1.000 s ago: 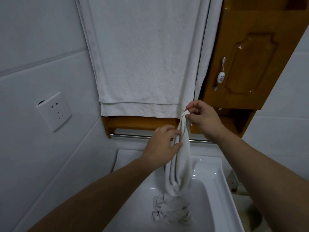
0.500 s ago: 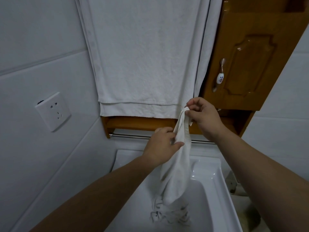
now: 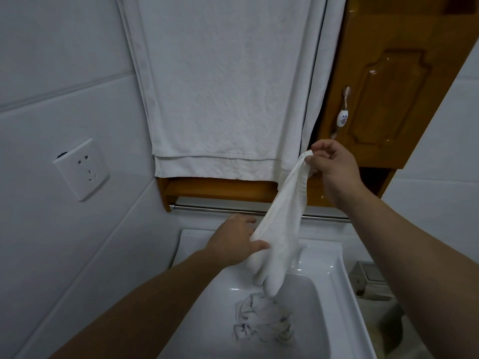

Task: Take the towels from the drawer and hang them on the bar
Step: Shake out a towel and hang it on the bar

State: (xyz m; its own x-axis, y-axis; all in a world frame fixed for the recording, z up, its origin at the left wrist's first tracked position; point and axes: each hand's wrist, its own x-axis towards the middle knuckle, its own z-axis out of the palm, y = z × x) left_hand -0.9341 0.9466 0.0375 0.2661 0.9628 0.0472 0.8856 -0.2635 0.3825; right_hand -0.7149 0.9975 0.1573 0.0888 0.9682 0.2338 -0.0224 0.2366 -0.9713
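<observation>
Head view. One small towel (image 3: 282,229) is held slantwise by two hands above the sink (image 3: 334,268). Its top corner is pinched by the right hand (image 3: 334,164) and its middle gripped by the left hand (image 3: 238,239). One bar (image 3: 207,209) is partly hidden behind it, with the left stretch uncovered. One large towel (image 3: 228,86) is cut off above. One crumpled cloth (image 3: 261,322) is seen in the basin.

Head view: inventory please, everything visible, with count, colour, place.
small towel: 1, white, held up, centre
big towel: at least 1, layered, white, hanging top centre
shelf: 1, brown wood, below big towel
bar: 1, silver, under shelf
cabinet: 1, brown wood, upper right
socket: 1, white, left wall
sink: 1, white, bottom centre
crumpled cloth: 1, white, in sink
metal box: 1, grey, right of sink
left hand: grips small towel's middle
right hand: pinches its top corner
</observation>
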